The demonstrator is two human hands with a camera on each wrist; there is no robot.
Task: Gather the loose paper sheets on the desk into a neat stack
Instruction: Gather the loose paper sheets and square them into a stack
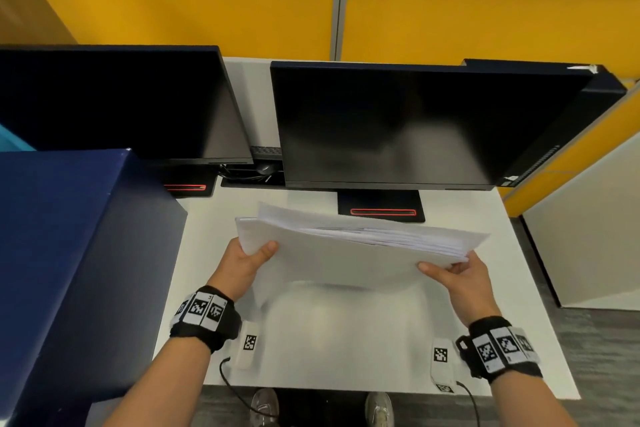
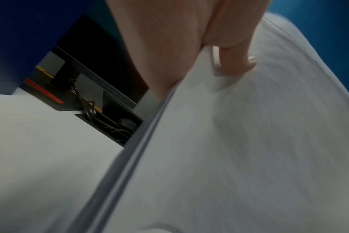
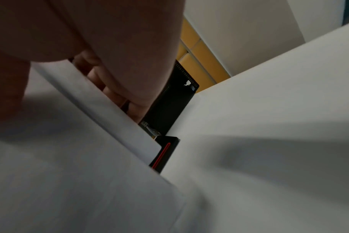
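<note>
clearly the bundle of paper sheets [image 1: 346, 253] is off the desk [image 1: 346, 340], held in the air above its middle, in front of the right monitor [image 1: 398, 125]. the left hand [image 1: 242, 263] pinches the bundle's 9 o'clock end, thumb on the near face and fingers behind; the right hand [image 1: 457, 274] pinches the 3 o'clock end the same way.

what could go wrong: the sheets are not squared, with edges fanned along the top and one corner poking up toward 11 o'clock. since only the two ends are held and the middle sags, a loosened pinch could probably let inner sheets slide out and scatter. lowering the bundle unevenly could likely crumple the lower edge, and pushing it toward 12 o'clock could knock the monitor's stand [image 1: 381, 210].

the head view alone shows both hands, the fanned edges and the whole desk. the left wrist view adds the thumb pressed flat on the paper's face and the stacked edge as a thin band, plus cables [image 2: 102, 123] under the left monitor [image 1: 114, 100]. the right wrist view alone shows the fingers [image 3: 102, 78] curled behind the bundle, hidden from the head camera.
</note>
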